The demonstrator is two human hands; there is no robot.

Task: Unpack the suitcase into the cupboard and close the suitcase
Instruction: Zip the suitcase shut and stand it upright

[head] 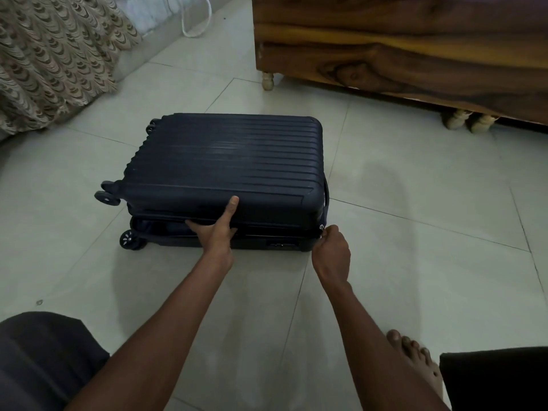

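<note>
Pinching zip pull [322, 228]: right hand [332, 253]; left hand [216, 226] grips suitcase [225, 161] lid edge.
Press lid flush ahead of zip.

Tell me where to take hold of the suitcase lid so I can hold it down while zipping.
Grip the lid at its near long edge, coming from the front, as the left hand does: thumb on top, fingers under the rim. The seam there still gapes toward the wheels, so it likely needs pressing. The right hand pinches the zipper pull at the near right corner.
</note>
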